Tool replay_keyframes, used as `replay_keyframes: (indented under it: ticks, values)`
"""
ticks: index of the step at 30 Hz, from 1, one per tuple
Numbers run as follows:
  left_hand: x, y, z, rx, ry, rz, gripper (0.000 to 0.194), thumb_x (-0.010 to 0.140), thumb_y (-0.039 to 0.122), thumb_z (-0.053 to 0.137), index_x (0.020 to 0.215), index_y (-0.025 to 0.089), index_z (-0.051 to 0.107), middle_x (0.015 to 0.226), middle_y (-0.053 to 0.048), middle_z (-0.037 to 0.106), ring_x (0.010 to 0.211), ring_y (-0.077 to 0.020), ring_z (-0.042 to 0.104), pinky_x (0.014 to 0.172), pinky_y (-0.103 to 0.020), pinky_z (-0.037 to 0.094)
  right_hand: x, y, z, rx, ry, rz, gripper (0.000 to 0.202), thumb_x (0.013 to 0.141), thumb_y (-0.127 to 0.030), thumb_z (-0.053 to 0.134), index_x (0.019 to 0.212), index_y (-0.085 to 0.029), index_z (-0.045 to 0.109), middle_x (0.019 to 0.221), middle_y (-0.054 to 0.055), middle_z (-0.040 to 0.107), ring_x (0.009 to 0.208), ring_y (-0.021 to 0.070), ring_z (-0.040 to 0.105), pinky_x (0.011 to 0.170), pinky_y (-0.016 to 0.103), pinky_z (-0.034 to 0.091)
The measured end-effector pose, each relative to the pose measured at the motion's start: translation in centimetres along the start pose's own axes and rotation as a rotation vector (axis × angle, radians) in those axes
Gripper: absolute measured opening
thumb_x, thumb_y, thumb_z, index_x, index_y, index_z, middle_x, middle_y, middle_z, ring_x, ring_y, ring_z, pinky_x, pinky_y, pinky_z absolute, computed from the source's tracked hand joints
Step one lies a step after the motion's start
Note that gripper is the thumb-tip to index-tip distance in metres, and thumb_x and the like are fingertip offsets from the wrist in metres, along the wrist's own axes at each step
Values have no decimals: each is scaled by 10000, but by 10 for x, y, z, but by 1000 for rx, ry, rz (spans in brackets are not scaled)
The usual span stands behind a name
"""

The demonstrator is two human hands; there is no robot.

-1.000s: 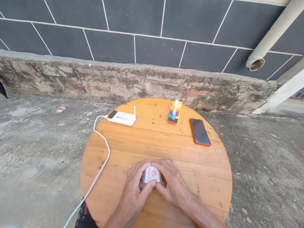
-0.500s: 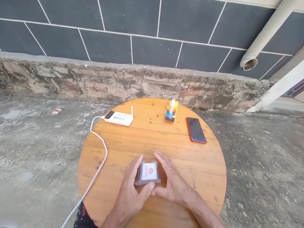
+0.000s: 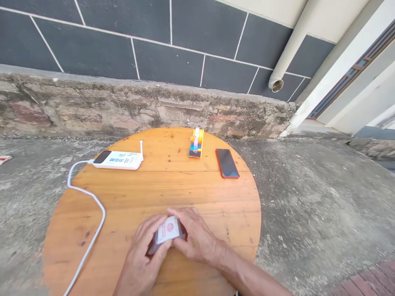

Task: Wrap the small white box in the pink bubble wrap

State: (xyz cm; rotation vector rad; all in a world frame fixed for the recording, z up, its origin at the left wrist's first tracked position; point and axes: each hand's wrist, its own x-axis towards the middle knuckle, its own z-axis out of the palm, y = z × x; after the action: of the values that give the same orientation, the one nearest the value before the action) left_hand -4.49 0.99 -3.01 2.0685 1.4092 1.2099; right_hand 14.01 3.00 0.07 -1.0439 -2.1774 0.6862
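A small plastic-wrapped box (image 3: 168,230) with a pale top face and red print is between my two hands at the near part of the round wooden table (image 3: 129,193). My left hand (image 3: 143,248) wraps its left side, fingers along the far edge and thumb at the near edge. From the right, my right hand (image 3: 197,238) curls round it, fingertips on the far edge and thumb near the close corner. The box looks slightly tilted. Its lower sides are mostly hidden by my fingers, and its contents cannot be made out.
At the back left lies a white device (image 3: 119,160) with a short upright antenna, its white cable (image 3: 100,209) running off the near left edge. A yellow and blue tape dispenser (image 3: 196,142) stands at the back. Right of it lies a red-edged phone (image 3: 227,163).
My hands have closed in on the box, which was loosely framed between them before. The box now sits more tilted. The camera view has turned to the right.
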Motion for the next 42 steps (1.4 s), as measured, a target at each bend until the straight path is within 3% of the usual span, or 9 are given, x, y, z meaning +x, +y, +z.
replay_keyframes:
  ticks: [6,12,17,23,30,38,42]
  values:
    - [-2,2,2,-30,5,-34,434,850,306,561,1278,278,494,1274,-75,565,1168,-249,555,951,-424,510,1,-1,-1,39,18,-30,665,765,-181,590,1380,-228,343,1307,85,541,1188,218,495,1015,379,349]
    - [-4,9,3,-64,2,-154,537,833,294,575,1344,262,413,1333,-102,518,1217,-272,519,984,-472,482,-1,-5,-10,-1,-25,1,715,788,-357,652,1399,-209,312,1373,131,475,1259,266,437,1047,439,313]
    - [-2,18,-1,-127,-9,-192,583,837,230,557,1380,270,350,1378,-104,470,1277,-264,461,1033,-477,438,-2,0,-7,-15,-20,-8,739,792,-272,649,1419,-216,262,1371,130,476,1243,266,450,1038,455,310]
    - [-1,19,0,-187,-3,-167,559,855,183,535,1369,300,349,1318,-77,518,1233,-226,495,1031,-425,442,-1,2,-4,25,-17,-24,722,806,-178,619,1423,-255,254,1318,78,526,1186,230,480,1014,416,336]
    - [2,20,-1,-204,-1,-104,496,848,192,561,1310,314,427,1278,-57,530,1191,-212,517,997,-385,468,-2,5,-2,16,-10,0,652,818,-184,615,1390,-253,311,1280,73,548,1132,229,504,979,404,374]
    - [-3,19,0,-153,-27,-156,666,794,131,563,1395,300,329,1409,-72,430,1312,-251,407,1087,-470,374,-3,7,-10,-34,-27,-19,793,779,-266,693,1429,-260,238,1392,102,443,1243,268,424,1035,442,329]
    - [-4,18,2,-175,-23,-195,682,785,97,538,1402,285,313,1418,-80,425,1313,-242,414,1084,-457,386,-6,9,-10,-36,-36,9,827,749,-244,723,1426,-266,248,1357,98,476,1211,269,449,1018,441,347]
